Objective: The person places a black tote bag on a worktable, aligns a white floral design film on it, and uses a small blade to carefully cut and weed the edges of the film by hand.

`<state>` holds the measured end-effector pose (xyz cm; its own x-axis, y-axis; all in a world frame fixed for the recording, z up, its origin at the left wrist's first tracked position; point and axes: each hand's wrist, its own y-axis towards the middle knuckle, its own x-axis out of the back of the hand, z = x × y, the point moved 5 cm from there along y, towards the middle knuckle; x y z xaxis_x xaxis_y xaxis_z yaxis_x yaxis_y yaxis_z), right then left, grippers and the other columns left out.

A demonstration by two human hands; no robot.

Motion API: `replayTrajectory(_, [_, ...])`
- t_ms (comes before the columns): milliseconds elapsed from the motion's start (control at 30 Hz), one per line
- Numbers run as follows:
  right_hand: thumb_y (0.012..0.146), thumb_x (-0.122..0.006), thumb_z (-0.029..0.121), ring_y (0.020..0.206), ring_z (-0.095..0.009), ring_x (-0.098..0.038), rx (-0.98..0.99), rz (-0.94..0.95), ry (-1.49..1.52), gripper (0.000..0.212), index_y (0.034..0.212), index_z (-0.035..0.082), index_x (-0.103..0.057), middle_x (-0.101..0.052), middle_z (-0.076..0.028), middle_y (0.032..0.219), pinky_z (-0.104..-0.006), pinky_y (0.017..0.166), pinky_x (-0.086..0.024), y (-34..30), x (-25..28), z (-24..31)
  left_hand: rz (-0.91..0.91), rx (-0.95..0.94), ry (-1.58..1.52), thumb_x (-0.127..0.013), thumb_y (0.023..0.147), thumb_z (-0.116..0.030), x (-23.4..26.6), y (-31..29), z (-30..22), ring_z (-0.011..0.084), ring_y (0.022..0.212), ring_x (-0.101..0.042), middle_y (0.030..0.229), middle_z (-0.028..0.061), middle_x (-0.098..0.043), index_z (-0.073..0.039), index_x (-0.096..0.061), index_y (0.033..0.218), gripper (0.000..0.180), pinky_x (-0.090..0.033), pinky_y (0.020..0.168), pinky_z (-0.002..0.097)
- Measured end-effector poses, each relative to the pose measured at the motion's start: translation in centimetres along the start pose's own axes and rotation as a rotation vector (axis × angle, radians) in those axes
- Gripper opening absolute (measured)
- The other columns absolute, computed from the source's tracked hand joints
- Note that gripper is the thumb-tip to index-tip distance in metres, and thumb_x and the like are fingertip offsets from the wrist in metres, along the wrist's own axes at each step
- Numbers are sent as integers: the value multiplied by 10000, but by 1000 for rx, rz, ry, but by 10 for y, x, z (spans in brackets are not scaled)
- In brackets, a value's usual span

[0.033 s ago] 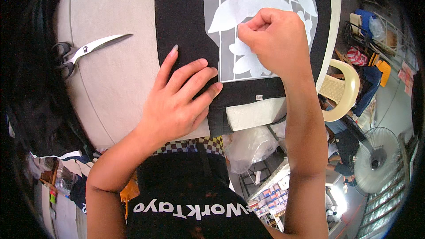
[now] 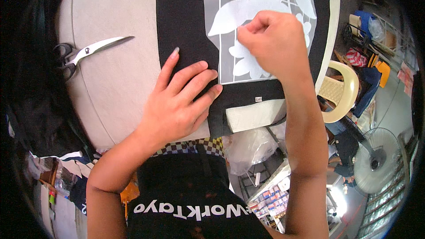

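Observation:
A sheer panel [image 2: 230, 15] with white flower and leaf shapes lies on black fabric [image 2: 181, 13], which is spread over a pale table [image 2: 113, 6]. My left hand [image 2: 179, 97] rests with fingers spread on the black fabric, its fingertips at the panel's lower left corner. Over the panel is my right hand [image 2: 279, 46], closed, thumb pressed against the curled forefinger. Whatever may be between those fingers is hidden. Scissors [image 2: 90, 52] with black handles lie left of the black fabric. Below the panel's hem, a small pale tag [image 2: 258, 99] sits on the black fabric.
A folded off-white piece [image 2: 252, 116] lies at the table's near edge, above a clear plastic bag [image 2: 250, 148]. Dark cloth [image 2: 37, 97] hangs along the left side. To the right stand a cream plastic chair [image 2: 349, 95] and a fan [image 2: 378, 163].

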<state>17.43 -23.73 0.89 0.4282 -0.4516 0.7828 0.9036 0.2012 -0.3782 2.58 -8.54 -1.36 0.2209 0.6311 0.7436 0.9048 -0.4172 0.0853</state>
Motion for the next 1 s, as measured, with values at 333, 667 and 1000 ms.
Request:
replayTrajectory(333, [780,-760,173,590,-297,-711,45,101,-41,193,733,-13,-743,-698,-176,647,-381,591,-557,-13,0,11,-11,-8,-7,-793,711,-161,3,-2,-1,249,1326,-553,1283,39,-643,-140,-766,1098,389,-294,1239,621])
replayTrajectory(667, [799,-744,125,606,-337,-698,99,17,6,148,737,1,-691,-692,-164,666,-396,608,-553,-22,-7,-5,-74,2,-67,-799,714,-106,5,1,0,279,1309,-566,1242,78,-651,-81,-757,1066,356,-288,1243,617])
replayTrajectory(1000, [715,-827,89,1052,-314,-604,524,-115,-101,297,948,57,-646,-632,-106,1057,-470,919,-477,-100,-32,-4,-242,102,-117,-741,731,57,9,-4,11,374,1305,-580,1205,137,-672,-48,-640,949,262,-218,1237,663])
